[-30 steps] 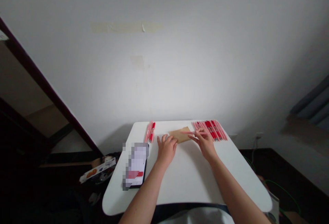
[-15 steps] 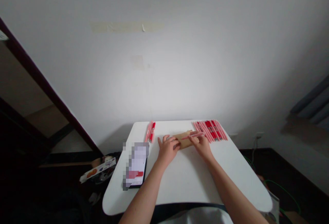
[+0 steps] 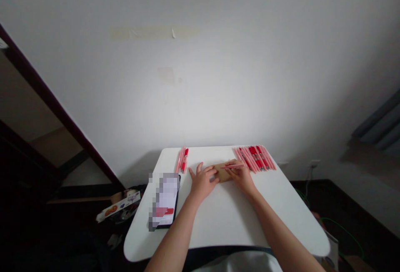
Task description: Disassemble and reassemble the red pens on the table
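Observation:
My right hand [image 3: 243,178] is closed on a pink pen [image 3: 233,166], held nearly level above a small piece of brown kraft paper [image 3: 223,175]. The tip end points left, over the paper; whether it touches cannot be made out. Thumb and index finger of my left hand [image 3: 201,181] grip the paper's left edge, while its other fingers spread out over the white table [image 3: 223,222]. Part of the paper is hidden under both hands. Right of my right hand lies a row of several pink and red pens [image 3: 256,158].
A smaller group of pink and red pens [image 3: 182,160] lies at the table's back left. Nearer me on that side is a phone [image 3: 168,201], its screen lit and partly blurred. The wall [image 3: 212,109] rises behind the table's far edge.
My right hand has shifted slightly left and turned the pen, bringing it farther over the paper. The paper looks flatter now. My left hand's fingers have spread a little more.

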A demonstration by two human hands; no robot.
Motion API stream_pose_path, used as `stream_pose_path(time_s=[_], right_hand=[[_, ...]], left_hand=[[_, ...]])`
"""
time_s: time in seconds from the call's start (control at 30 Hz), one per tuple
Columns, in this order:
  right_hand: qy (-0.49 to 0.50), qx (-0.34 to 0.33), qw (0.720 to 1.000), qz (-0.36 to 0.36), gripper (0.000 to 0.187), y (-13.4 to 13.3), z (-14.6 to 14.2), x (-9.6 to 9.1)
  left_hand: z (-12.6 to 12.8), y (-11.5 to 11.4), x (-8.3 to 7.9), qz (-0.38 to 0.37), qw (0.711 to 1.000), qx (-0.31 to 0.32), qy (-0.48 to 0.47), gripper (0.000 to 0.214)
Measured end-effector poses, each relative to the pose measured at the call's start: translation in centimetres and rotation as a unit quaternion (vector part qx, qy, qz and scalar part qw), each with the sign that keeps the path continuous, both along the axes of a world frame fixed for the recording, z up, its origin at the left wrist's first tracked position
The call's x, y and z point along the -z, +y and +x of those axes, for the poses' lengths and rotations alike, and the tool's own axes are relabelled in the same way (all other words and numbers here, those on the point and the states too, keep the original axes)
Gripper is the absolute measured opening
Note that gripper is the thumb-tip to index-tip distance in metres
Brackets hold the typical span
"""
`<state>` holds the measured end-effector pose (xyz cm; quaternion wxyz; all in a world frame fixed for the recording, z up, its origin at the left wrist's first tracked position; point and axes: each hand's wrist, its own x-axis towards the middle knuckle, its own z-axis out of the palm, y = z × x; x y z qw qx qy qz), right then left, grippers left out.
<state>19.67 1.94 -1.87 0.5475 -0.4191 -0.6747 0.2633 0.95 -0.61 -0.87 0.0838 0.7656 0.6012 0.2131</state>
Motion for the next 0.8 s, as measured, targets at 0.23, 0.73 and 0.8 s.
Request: stream_pose_path(time_s=[0.23, 0.73, 0.8], right_hand=[[-0.045, 0.03, 0.998, 0.009, 0.021, -0.1, -0.2, 0.4], [-0.046, 0.034, 0.998, -0.004, 0.02, 0.1, -0.3, 1.0], [-0.043, 0.027, 0.999, -0.012, 0.02, 0.2, -0.3, 1.2]], left_hand=[[-0.2, 0.1, 0.2, 0.001, 1.0, 0.004, -0.013, 0.032], [-0.1, 0.0, 0.0, -0.001, 1.0, -0.003, -0.008, 0.034], [-0.1, 0.0, 0.0, -0.001, 1.0, -0.005, -0.012, 0.034]])
